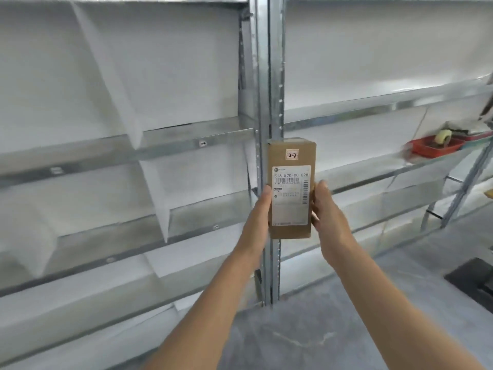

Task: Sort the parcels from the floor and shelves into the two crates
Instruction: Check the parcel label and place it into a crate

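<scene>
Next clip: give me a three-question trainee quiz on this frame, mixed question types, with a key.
1. True or false: the cardboard parcel lies on the floor.
2. How many hands grip it? A) none B) one C) two
3. Fill in: the tray by the tape roll is coloured ____.
Key: 1 false, it is held upright in the air. 2 C, the left hand and right hand on opposite sides. 3 red.

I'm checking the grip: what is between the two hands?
The brown parcel, held upright: the left hand grips its left edge, the right hand its right edge. The head view shows this.
</scene>
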{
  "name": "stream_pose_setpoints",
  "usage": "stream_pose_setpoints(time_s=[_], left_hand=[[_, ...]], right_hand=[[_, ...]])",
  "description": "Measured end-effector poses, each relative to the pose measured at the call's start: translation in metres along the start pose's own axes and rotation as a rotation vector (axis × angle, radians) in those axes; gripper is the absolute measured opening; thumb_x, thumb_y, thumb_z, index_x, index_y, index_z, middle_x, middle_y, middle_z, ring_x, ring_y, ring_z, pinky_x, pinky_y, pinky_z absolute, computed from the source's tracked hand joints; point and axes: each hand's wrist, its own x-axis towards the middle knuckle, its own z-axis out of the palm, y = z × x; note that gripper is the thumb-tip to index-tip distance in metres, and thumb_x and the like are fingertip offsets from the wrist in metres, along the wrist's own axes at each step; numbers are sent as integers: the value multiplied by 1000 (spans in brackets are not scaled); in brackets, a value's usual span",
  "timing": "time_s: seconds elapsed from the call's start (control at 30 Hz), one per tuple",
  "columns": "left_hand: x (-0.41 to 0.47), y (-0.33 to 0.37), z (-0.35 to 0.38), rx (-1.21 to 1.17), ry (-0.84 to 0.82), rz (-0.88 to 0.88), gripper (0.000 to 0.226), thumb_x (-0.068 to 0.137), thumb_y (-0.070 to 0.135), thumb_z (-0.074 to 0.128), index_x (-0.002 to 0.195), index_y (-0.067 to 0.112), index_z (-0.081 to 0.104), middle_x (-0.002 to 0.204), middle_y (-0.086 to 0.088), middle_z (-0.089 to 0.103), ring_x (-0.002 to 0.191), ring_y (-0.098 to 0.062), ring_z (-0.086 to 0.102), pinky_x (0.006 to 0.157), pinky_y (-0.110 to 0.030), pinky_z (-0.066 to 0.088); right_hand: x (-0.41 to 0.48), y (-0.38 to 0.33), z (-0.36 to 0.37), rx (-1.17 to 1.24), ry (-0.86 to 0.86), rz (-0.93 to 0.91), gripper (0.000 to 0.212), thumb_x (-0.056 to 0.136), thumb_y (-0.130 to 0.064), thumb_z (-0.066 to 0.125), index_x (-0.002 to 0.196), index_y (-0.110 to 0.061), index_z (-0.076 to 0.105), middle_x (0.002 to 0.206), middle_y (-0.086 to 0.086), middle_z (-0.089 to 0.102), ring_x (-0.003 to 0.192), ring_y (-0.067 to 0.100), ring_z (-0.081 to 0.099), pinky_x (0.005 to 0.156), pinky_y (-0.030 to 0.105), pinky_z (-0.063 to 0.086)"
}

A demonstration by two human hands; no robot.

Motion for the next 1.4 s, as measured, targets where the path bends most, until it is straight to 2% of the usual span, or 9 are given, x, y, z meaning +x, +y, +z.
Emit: stream_pose_setpoints(time_s=[0.23, 0.63, 0.77, 0.87, 1.0, 1.1, 1.2, 1.33, 1.4], left_hand=[[-59, 8, -168, 7, 274, 21, 39, 109, 52, 18, 117, 52, 56, 93, 43, 68, 91, 26, 60, 80, -9, 45], [-190, 3, -369, 13, 752, -17, 38, 108, 55, 18, 115, 53, 56, 87, 41, 65, 78, 27, 59, 64, 0, 45], [-222, -4, -407, 4, 920, -54, 37, 106, 60, 18, 109, 60, 55, 89, 45, 63, 79, 30, 56, 80, -13, 42], [-240, -8, -434, -6, 1061, -57, 35, 106, 60, 19, 108, 59, 54, 85, 45, 64, 79, 30, 56, 85, -18, 42], [-258, -11, -459, -54, 1232, -70, 36, 105, 62, 20, 109, 59, 56, 97, 41, 62, 88, 25, 54, 98, -24, 39], [-269, -19, -472, -81, 1343, -68, 36, 107, 58, 20, 107, 58, 56, 84, 45, 64, 80, 28, 56, 88, -19, 42], [-283, -28, -482, -142, 1472, -112, 36, 105, 61, 24, 103, 55, 59, 77, 41, 67, 87, 14, 60, 81, -17, 44], [-309, -42, -497, -213, 1617, -142, 31, 104, 63, 28, 98, 55, 58, 72, 39, 65, 87, 8, 58, 85, -24, 45], [-326, -51, -506, -233, 1665, -166, 29, 103, 65, 29, 98, 56, 56, 78, 37, 62, 87, 7, 58, 86, -25, 44]], right_hand=[[-39, 3, 180, 8, -294, 10, 49, 108, -65, 25, 114, -46, 70, 120, -13, 74, 120, 10, 63, 115, 43, 41], [-126, 34, 418, -19, -732, 87, 52, 111, -58, 27, 101, -41, 75, 101, -20, 79, 108, 1, 66, 105, 34, 43], [-149, 46, 475, -61, -888, 96, 51, 111, -57, 22, 102, -45, 71, 87, -28, 76, 99, -2, 65, 96, 31, 43], [-162, 57, 517, -57, -1014, 111, 53, 110, -60, 24, 102, -46, 74, 99, -23, 76, 108, 1, 64, 111, 40, 41], [-178, 68, 565, -78, -1178, 129, 50, 110, -60, 26, 107, -45, 74, 104, -20, 76, 108, 1, 65, 103, 35, 45], [-189, 77, 594, -86, -1284, 136, 47, 111, -58, 26, 105, -46, 71, 108, -18, 73, 105, 3, 64, 90, 30, 46], [-203, 88, 615, -126, -1396, 151, 45, 112, -55, 24, 112, -43, 67, 109, -18, 70, 102, -1, 61, 80, 23, 45], [-228, 108, 643, -203, -1511, 179, 44, 111, -58, 26, 119, -46, 67, 126, -13, 70, 117, 9, 62, 104, 36, 46], [-245, 118, 657, -228, -1563, 194, 42, 111, -58, 24, 114, -50, 65, 118, -17, 69, 110, 6, 62, 97, 32, 46]])
